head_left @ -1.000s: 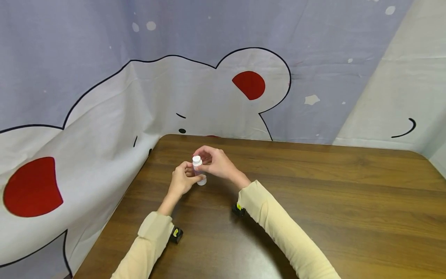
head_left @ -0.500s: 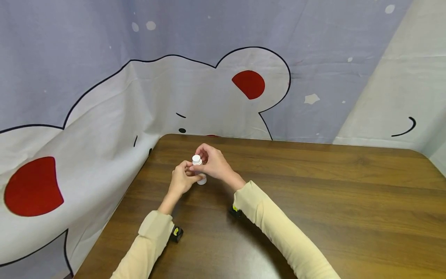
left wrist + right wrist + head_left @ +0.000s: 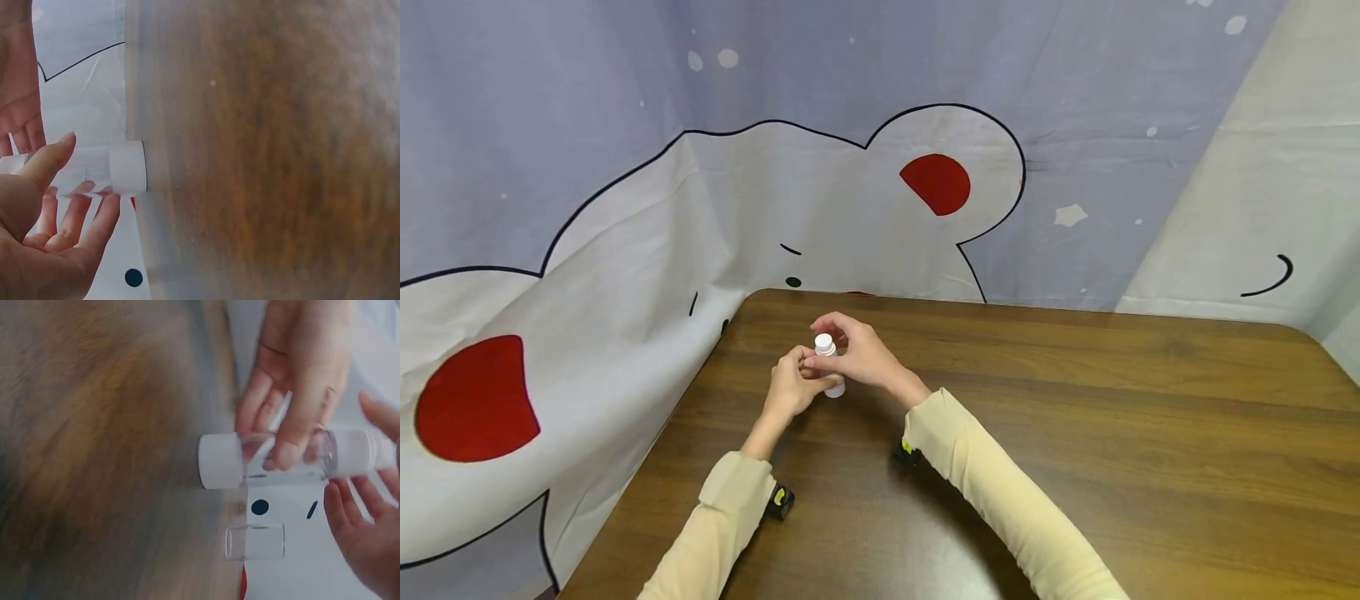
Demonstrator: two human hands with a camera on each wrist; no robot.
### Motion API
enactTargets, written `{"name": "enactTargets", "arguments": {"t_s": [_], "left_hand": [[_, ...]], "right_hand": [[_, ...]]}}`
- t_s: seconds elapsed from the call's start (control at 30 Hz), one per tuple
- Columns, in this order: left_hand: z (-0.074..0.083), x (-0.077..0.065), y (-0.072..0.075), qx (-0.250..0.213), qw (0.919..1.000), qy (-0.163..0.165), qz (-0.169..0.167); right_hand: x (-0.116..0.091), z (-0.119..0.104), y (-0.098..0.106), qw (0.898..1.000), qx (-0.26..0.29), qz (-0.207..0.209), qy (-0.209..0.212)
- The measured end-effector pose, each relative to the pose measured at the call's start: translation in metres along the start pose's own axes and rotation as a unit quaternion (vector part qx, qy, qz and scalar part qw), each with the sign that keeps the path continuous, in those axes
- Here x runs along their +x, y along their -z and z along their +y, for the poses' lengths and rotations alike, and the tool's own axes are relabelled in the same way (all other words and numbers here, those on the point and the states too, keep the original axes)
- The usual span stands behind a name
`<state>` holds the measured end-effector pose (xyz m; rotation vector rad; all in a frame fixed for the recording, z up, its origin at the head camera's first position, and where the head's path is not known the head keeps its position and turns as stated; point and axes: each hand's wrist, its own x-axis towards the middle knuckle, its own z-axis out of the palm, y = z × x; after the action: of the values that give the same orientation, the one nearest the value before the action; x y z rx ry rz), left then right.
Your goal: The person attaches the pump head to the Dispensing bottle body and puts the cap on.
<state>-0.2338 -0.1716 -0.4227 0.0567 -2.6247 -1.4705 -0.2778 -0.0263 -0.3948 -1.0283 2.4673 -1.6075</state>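
Observation:
A small clear bottle (image 3: 824, 343) with a white top and a white base (image 3: 220, 461) is held upright, its base close to the table surface. My left hand (image 3: 787, 392) grips the clear body low down, thumb (image 3: 55, 160) on one side and fingers on the other. Around the upper part is my right hand (image 3: 867, 358); its thumb crosses in front of the bottle below the white top, and the index finger curves behind. The right wrist view also catches a short clear cylinder (image 3: 255, 542) standing beside the bottle; the head view does not show it.
Both hands work over the far left part of a brown wooden table (image 3: 1075, 433). Behind and to the left hangs a printed curtain (image 3: 820, 200) along the table's edges. Small black devices with yellow-green marks are at the left wrist (image 3: 780, 502) and right wrist (image 3: 907, 454).
My right thumb has slid left across the front of the bottle, and the right forearm has shifted slightly left. My left hand and the bottle stay almost in place.

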Motion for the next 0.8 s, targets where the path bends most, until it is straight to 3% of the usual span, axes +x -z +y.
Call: {"name": "enactTargets", "arguments": {"t_s": [0.37,0.8], "left_hand": [[0.002,0.001,0.000,-0.008,0.9998,0.008,-0.016],[0.001,0.001,-0.001,-0.017,0.9997,0.016,-0.013]], "right_hand": [[-0.004,0.009,0.015,0.993,0.090,-0.070,0.030],[-0.006,0.009,0.018,0.994,0.071,-0.079,0.016]]}}
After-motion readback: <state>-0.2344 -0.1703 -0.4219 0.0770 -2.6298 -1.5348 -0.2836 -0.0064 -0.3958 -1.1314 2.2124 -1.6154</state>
